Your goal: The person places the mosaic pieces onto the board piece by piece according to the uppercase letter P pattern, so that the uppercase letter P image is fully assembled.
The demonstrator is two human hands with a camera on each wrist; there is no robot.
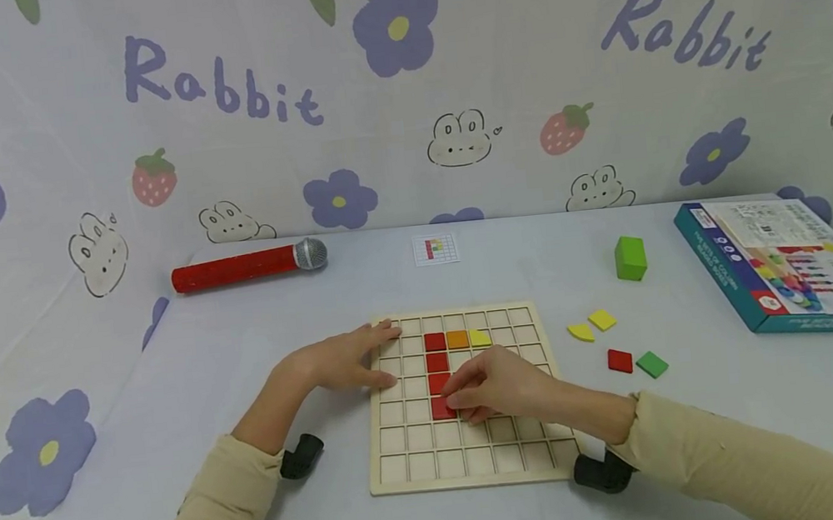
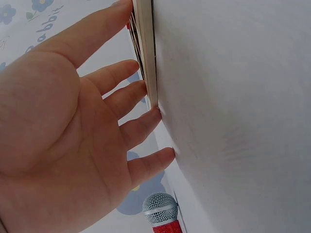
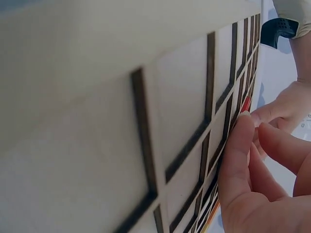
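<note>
A wooden grid board [image 1: 475,480] lies on the table. My left hand [image 1: 346,359] rests at its left edge with fingers spread; in the left wrist view, the fingertips [image 2: 154,114] touch the board's rim. My right hand [image 1: 507,385] is over the board's middle, thumb and fingers bent together at the lowest red square tile [image 1: 442,409] of a red column. In the right wrist view, the fingertips [image 3: 245,116] meet right at a bit of red [image 3: 246,104]. An orange tile [image 1: 458,340] and a yellow quarter-round tile [image 1: 480,338] continue the top of the column rightward.
Right of the board lie yellow pieces [image 1: 602,320], a red tile [image 1: 619,360] and a green tile [image 1: 652,364]. Farther back are a green block [image 1: 631,259], a boxed game [image 1: 801,265], a pattern card [image 1: 436,250] and a red microphone [image 1: 247,267].
</note>
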